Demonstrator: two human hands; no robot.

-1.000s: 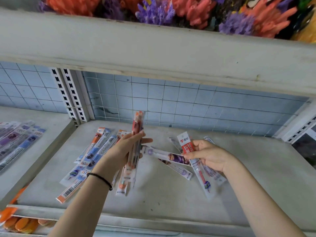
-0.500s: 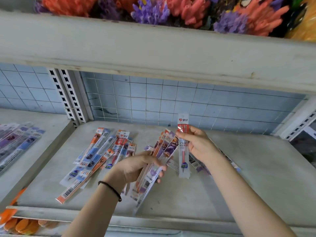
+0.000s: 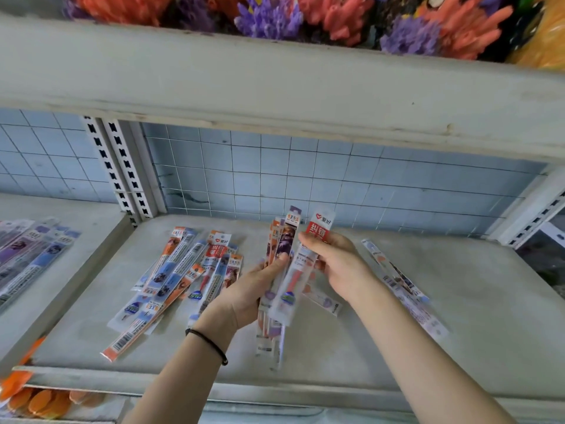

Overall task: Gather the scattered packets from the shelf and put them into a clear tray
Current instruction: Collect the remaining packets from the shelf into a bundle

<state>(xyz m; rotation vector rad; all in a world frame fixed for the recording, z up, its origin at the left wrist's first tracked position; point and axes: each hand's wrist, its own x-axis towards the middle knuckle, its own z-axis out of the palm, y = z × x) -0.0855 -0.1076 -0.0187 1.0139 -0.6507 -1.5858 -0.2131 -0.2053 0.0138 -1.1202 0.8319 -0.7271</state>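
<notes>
Over the shelf [image 3: 477, 316], the left hand [image 3: 247, 298] is curling its fingers round a packet bundle [image 3: 284, 240]; the right hand [image 3: 339, 264] is pinching a red packet [image 3: 319, 229] beside it. Loose packets [image 3: 171, 276] are lying near the shelf's left edge.

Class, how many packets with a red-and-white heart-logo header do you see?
2 packets: one in the right hand, one atop the pile beside the left hand. More may be hidden.
</notes>
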